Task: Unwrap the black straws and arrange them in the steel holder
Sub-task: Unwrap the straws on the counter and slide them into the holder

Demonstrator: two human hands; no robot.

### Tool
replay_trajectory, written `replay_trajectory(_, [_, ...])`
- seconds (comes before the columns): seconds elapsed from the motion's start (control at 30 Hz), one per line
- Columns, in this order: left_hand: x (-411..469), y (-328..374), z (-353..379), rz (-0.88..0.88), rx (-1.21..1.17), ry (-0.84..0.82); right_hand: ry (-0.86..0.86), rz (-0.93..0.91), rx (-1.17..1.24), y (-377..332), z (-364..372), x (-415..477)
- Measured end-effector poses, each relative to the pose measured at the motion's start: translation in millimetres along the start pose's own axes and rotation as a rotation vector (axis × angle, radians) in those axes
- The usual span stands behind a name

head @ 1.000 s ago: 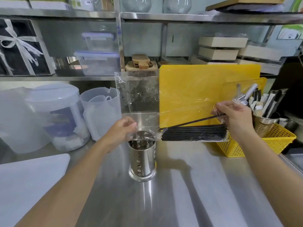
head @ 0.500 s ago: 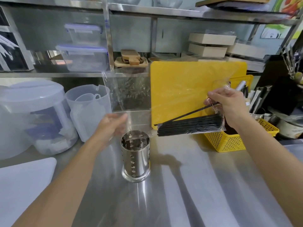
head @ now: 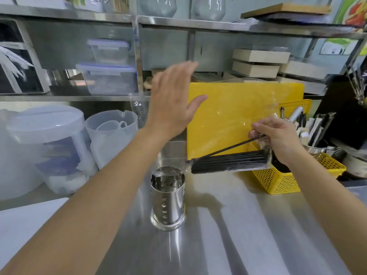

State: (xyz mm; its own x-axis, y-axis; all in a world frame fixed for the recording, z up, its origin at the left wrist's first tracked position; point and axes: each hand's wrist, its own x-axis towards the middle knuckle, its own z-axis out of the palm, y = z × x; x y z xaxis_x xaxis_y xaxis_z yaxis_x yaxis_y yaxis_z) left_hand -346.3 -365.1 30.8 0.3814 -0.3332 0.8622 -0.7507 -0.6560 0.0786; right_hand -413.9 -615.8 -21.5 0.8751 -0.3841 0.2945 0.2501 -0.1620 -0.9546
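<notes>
On the far left of the steel holder (head: 167, 197), a white board (head: 25, 225) lies at the near desk edge, with a lidded white tub (head: 45, 143) and a clear jug (head: 111, 135) behind it against the shelf. The left hand (head: 172, 102) is raised above and behind the holder, its grip spread flat, fingers apart, touching nothing. The holder stands upright on the desk (head: 238, 225), with bare steel all around its base and an open mouth. Just right of the holder's rim, the bundle of black straws (head: 228, 162) hangs roughly level in clear wrap (head: 238, 108), its near end close to the rim but apart from it. One single straw (head: 228, 147) slants up from that end to the right hand (head: 278, 135), whose grip is pinched on the straw's upper end and the wrap. Right of the holder, a yellow cutting board (head: 218, 100) stands behind the bundle, and a yellow basket (head: 278, 181) sits on the desk below the right hand.
</notes>
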Motion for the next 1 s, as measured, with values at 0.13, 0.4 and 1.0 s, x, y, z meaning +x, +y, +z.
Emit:
replay_trajectory(0.13, [35.3,29.5,13.5,-0.047,-0.218,-0.287,-0.016,-0.003,-0.004,1.0,2.4,-1.0])
replay_trajectory(0.4, [51.9,48.7,40.7,-0.046,-0.207,-0.482,-0.035,0.032,0.028,12.6,-10.9,-13.2])
replay_trajectory(1.0, [52.4,50.0,38.2,-0.038,-0.235,-0.515,0.020,0.260,0.113,68.0,-37.3,-46.9])
